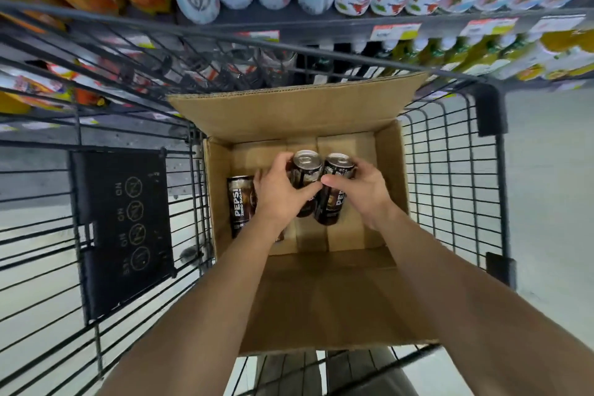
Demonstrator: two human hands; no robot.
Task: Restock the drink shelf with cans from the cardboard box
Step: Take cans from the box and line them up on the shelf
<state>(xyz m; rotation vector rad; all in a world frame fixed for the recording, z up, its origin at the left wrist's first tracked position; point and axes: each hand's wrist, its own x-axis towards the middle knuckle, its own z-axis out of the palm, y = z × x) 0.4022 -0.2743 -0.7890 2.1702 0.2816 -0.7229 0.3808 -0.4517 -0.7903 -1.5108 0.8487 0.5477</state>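
Note:
An open cardboard box (390,170) sits in a wire shopping cart. Inside it, my left hand (279,196) grips a black Pepsi can (305,170) with its silver top facing me. My right hand (363,193) grips a second black can (334,196) right beside it; the two cans touch. A third Pepsi Zero Sugar can (239,205) lies on the box floor at the left, partly behind my left hand. The drink shelf (321,22) runs across the top, holding rows of bottles.
The black wire cart (450,189) surrounds the box; its folded child-seat flap (122,228) lies at the left. Box flaps stand open at the far side (289,112) and near side (321,305). Grey floor shows at the right.

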